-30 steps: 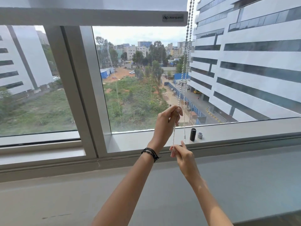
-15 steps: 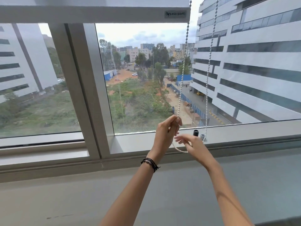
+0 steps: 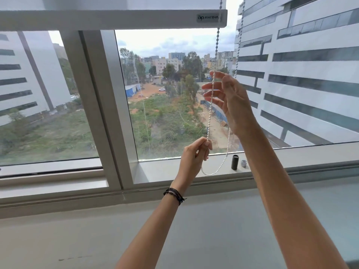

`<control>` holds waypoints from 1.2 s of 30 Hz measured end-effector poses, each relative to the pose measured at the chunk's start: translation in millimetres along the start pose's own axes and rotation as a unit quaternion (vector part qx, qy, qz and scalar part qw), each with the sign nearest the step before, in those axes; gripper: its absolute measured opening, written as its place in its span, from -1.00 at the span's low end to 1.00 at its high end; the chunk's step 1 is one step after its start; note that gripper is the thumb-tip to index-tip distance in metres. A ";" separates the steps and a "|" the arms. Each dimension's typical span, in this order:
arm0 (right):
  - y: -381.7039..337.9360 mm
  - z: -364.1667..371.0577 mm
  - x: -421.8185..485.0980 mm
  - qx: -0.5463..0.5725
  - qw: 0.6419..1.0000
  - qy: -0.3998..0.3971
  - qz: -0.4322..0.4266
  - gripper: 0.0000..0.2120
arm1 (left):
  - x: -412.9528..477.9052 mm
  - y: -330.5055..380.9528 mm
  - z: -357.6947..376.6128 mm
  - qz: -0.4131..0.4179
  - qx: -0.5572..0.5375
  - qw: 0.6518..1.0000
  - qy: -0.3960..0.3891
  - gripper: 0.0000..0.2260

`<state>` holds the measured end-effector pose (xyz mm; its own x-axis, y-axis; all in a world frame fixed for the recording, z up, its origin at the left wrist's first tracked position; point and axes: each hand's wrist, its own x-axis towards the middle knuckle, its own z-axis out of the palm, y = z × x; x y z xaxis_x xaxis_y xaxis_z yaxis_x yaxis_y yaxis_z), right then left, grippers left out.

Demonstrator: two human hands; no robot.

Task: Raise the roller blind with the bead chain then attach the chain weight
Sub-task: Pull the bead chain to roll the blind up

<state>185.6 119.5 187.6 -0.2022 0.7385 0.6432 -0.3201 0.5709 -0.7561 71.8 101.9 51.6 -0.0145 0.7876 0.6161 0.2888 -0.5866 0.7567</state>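
Observation:
The white roller blind's bottom bar [image 3: 116,19] sits high across the window top. A white bead chain [image 3: 216,47] hangs from the upper right and loops down to about sill level. My left hand [image 3: 195,154], with a dark bracelet on the wrist, pinches the left strand near the sill. My right hand [image 3: 226,100] is raised, fingers spread around the same strand higher up, not closed on it. The black cylindrical chain weight [image 3: 234,162] stands on the sill beside a small grey cap [image 3: 243,163], just right of the loop.
A thick vertical window frame post [image 3: 104,105] stands left of my hands. The white sill [image 3: 291,158] runs to the right. A grey wall ledge [image 3: 97,230] lies below the window. Buildings and green ground are outside the glass.
My right hand has risen from sill level to well above my left hand, its fingers now spread at the left strand. My left hand keeps its pinch. The view moved closer.

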 end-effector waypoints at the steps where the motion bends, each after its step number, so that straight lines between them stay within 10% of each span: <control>1: -2.8 4.9 3.7 -0.011 1.000 0.004 -0.017 -0.73 | 0.3 0.4 -0.6 0.000 0.002 1.000 0.003 -0.70; 10: 12.4 18.8 14.9 -0.151 0.972 0.092 -0.155 -0.77 | 1.7 -2.3 1.3 0.027 0.032 0.999 -0.003 -0.71; 36: 64.3 0.9 -34.3 -0.227 0.961 0.085 -0.133 -0.77 | -32.4 -63.5 19.6 -0.004 0.041 0.999 -0.019 -0.75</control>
<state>171.1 130.5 117.0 -0.0017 0.5706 0.8213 0.1048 0.8168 -0.5673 72.7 117.4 -20.7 0.0195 0.7993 0.6006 0.3657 -0.5647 0.7398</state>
